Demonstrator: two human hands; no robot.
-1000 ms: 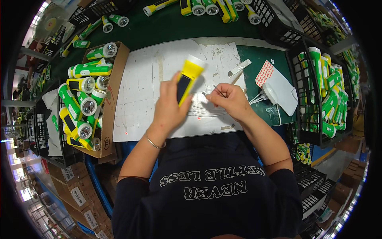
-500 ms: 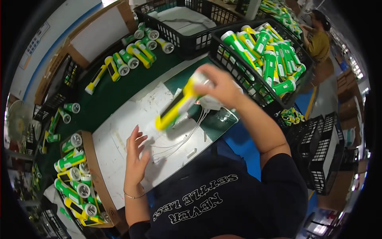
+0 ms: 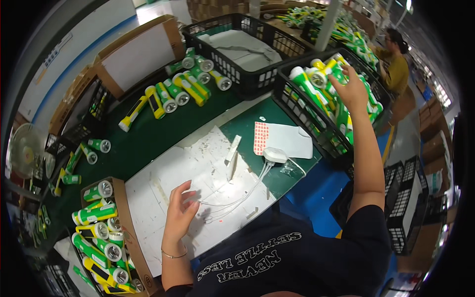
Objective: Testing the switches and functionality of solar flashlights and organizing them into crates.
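Note:
My right hand [image 3: 352, 93] is over the black crate [image 3: 314, 127] at the right, thumb and fingers apart, with no flashlight visibly gripped. Green-and-white and yellow flashlights [image 3: 308, 91] fill that crate in a heap. Just left of my thumb lies a yellow flashlight with a white head [image 3: 318, 78]. My left hand [image 3: 179, 213] hovers above the white work board [image 3: 153, 198], its fingers loosely curled and apart, nothing in them. A white charger block [image 3: 275, 155] with several thin white cables sits at the board's right edge. Near the board's middle is a small white strip [image 3: 233, 148].
A cardboard box [image 3: 129, 225] of flashlights stands at the left. More flashlights [image 3: 170, 94] line the green table's far side. Behind are a black crate [image 3: 237, 74] with grey sheets and a sheet with red stickers [image 3: 261, 138]. A person in a yellow top [image 3: 397, 69] works farther off.
My right hand has moved from above the board to the crate at the right, and the yellow flashlight has left its grip. My left hand stays over the board. The view has shifted slightly.

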